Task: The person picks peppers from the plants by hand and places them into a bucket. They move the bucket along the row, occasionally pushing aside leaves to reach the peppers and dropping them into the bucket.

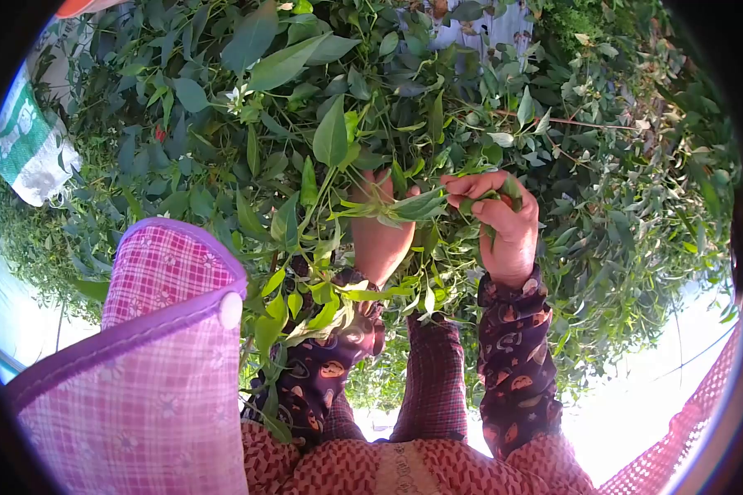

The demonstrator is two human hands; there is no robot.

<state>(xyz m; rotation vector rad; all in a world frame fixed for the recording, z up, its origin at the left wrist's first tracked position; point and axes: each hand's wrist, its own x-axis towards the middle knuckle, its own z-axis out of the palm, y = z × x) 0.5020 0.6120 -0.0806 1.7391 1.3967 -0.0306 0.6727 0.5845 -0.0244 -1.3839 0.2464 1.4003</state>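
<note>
Leafy chili pepper plants (330,136) fill the view before me, with small white flowers (239,97) and a green chili pepper (308,183) hanging among the leaves. My left hand (381,243) reaches into the stems at the centre; leaves cover most of its fingers, so its grip is hidden. Just to the right, my right hand (504,221) is closed, fingers curled round slim green pieces that look like green chili peppers (493,198). Its fingertips are beside a pointed leaf (421,205) between the two hands.
A pink checked cloth with purple trim (140,355) blocks the lower left. A white and green sack (29,140) lies at the far left. A small red spot (159,133) shows in the foliage. Pale sheeting (470,33) appears at the top, and bright ground (636,388) at lower right.
</note>
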